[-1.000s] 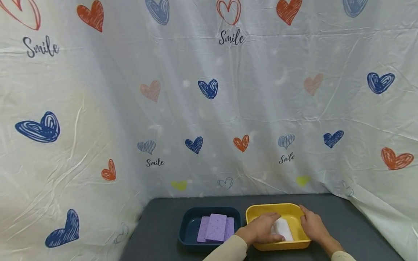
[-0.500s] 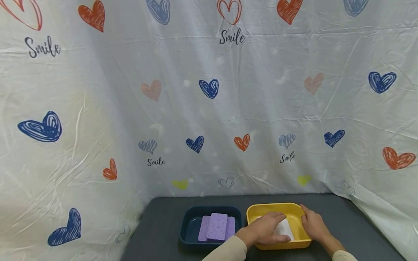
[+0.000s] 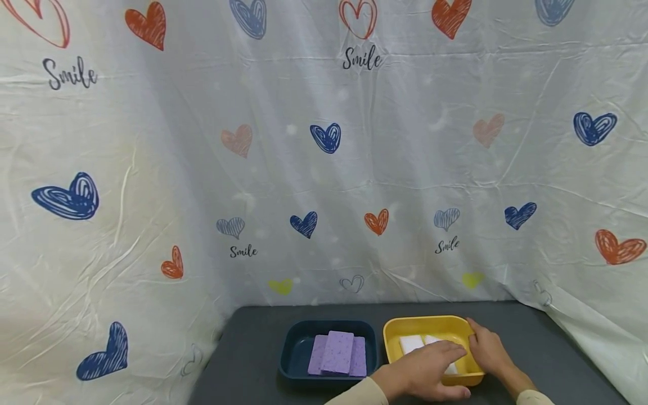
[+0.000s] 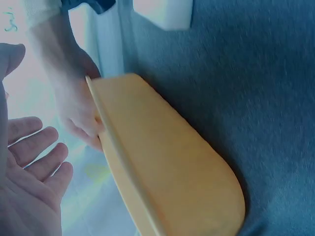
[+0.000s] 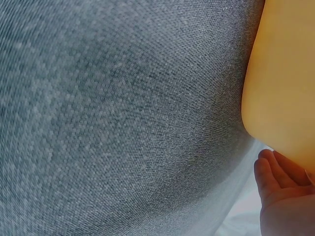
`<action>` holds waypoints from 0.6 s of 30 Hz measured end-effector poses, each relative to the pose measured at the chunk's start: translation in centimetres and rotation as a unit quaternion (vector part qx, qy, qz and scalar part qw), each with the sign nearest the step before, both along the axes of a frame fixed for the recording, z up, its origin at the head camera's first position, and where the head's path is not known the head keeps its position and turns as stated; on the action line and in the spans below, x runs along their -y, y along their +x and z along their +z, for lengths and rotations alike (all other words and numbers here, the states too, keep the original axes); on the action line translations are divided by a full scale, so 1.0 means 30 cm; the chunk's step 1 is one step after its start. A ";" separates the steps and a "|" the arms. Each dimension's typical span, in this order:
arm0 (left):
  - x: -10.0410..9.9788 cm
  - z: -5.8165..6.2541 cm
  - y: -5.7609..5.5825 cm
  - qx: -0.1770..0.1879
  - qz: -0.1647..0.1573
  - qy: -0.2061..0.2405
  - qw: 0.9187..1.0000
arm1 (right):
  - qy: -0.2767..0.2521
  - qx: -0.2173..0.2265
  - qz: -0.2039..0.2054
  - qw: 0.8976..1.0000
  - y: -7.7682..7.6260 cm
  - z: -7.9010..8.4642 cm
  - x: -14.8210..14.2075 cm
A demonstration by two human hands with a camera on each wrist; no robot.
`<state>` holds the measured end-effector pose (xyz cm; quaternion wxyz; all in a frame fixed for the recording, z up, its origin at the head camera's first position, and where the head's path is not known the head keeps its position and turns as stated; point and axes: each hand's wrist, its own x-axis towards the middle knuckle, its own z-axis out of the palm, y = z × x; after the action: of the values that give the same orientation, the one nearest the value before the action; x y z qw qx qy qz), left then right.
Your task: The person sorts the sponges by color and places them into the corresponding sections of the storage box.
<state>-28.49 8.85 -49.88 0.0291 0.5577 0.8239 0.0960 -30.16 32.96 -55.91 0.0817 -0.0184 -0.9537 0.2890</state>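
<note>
In the head view, the yellow tray (image 3: 422, 322) contains white blocks (image 3: 410, 343), partly covered by my left hand (image 3: 427, 368). That hand hovers over the tray's near side, its fingers extended and nothing in them. The left wrist view shows the left palm (image 4: 32, 182) facing the tray wall with the fingers apart from it. At the tray's right side, my right hand (image 3: 488, 349) grips the rim. Its fingers (image 5: 268, 172) lie against the outer wall in the right wrist view.
Left of the yellow tray stands a dark blue tray (image 3: 293, 337) with purple sponges (image 3: 337, 351). Both are on a grey table (image 3: 243, 360). Another white block (image 4: 165, 12) lies on the table outside the yellow tray in the left wrist view. A heart-print curtain (image 3: 283, 169) hangs behind.
My left hand has let go of a white block in the yellow tray, risen off it and moved right and toward me. White blocks now show behind it. The right hand stays on the rim.
</note>
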 end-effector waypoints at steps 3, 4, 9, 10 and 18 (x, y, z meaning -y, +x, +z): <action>-0.008 0.007 0.021 -0.004 -0.020 -0.011 1.000 | -0.003 0.005 -0.001 1.000 -0.002 -0.002 -0.003; -0.010 0.008 0.028 0.003 -0.024 -0.018 1.000 | -0.005 0.008 -0.001 1.000 -0.002 -0.003 -0.004; -0.029 0.004 0.064 0.026 -0.034 -0.056 0.998 | -0.001 0.005 -0.002 1.000 -0.001 -0.011 -0.006; -0.033 0.004 0.072 0.026 -0.036 -0.065 0.997 | 0.000 0.001 -0.003 1.000 0.000 -0.012 -0.006; -0.035 -0.008 0.129 -0.030 -0.154 -0.106 0.982 | 0.004 -0.012 0.001 1.000 0.007 -0.015 -0.005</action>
<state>-24.62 9.89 -50.10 0.0782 0.6744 0.7341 -0.0145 -29.96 33.12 -56.36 0.0929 -0.0132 -0.9537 0.2859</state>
